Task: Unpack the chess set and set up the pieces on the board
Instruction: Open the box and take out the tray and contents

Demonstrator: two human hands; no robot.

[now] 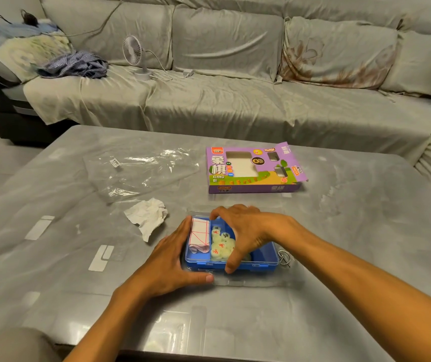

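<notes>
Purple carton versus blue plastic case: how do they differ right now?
The purple carton lies untouched at the table's far side; the blue plastic case sits near, held between the left hand and right hand. The carton looks empty through its cutout; the case holds round pieces and a folded sheet. Both rest on the table.

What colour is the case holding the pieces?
Blue, with a clear lid; the case shows plainly in the head view.

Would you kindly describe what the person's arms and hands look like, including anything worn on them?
Both arms are bare as far as the frame shows: no sleeves, gloves or watch visible. The left hand and right hand show no rings or markings that I can make out.
</notes>
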